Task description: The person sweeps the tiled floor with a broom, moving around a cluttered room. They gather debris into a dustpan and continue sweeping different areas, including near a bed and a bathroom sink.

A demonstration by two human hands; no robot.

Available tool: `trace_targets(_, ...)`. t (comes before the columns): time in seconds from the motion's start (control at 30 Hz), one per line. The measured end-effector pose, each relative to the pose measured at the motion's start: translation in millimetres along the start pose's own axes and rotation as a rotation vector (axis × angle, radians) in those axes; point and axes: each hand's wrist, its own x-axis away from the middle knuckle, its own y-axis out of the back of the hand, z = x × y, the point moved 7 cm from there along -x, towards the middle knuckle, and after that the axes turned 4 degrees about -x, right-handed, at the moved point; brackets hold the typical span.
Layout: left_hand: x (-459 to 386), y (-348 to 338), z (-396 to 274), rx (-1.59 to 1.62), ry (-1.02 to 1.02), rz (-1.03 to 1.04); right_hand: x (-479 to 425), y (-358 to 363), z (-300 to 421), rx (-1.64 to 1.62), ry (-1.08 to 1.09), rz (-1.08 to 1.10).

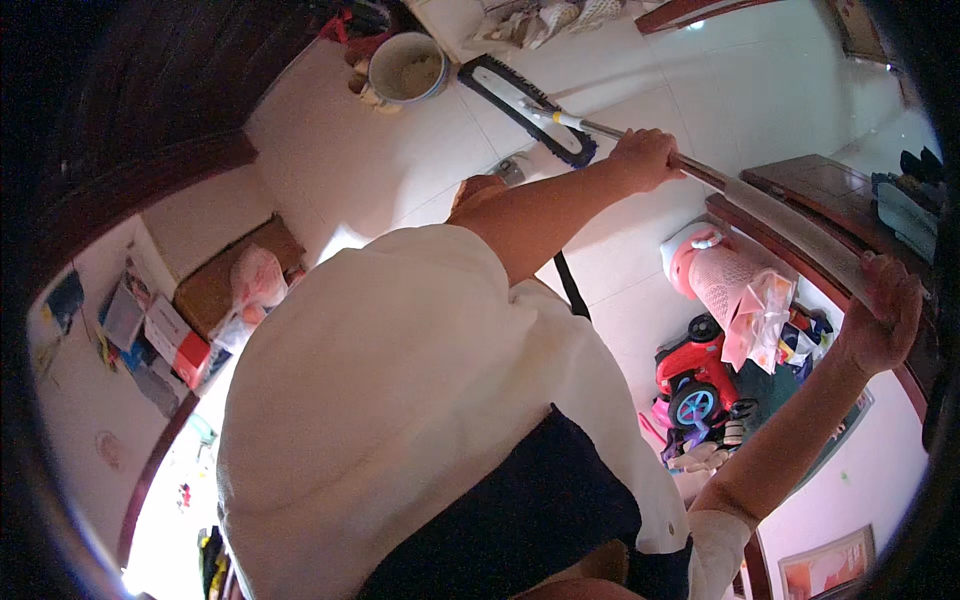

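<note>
A flat mop point(525, 109) with a white plate and a dark fringed pad rests on the pale tiled floor. Its long metal pole point(703, 172) slants across the view and has a pale sleeve on its upper part. Partway along the pole, my left hand point(645, 159) is wrapped around it, palm hidden. Higher up, near the right edge of the view, my right hand point(883, 315) grips the sleeved end, and the pole's tip is hard to make out. A slippered foot point(481, 187) shows beneath my left forearm.
A bucket point(409, 69) stands left of the mop head. Right of me are a red ride-on toy point(690, 364), a pink mesh roll point(709, 274) and dark wooden furniture point(810, 180). At left, bags point(259, 277) and a red-and-white box point(176, 337) lie by a brown board point(214, 274).
</note>
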Motion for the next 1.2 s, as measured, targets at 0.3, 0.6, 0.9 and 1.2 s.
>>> trace_targets(0.3,136,-13,23,0.104,0.011,-0.161,129,-103,27,0.534,0.271,0.264)
trace_targets(0.6,283,-7,26,0.111,-0.038,-0.273,240,-270,66,0.078,0.271,0.373)
trace_targets(0.9,343,50,53,-0.072,-0.036,-0.473,254,-296,57,-0.244,0.359,0.525)
trace_targets(1.2,279,-3,65,0.119,-0.024,-0.330,226,-250,25,-0.158,0.323,0.620)
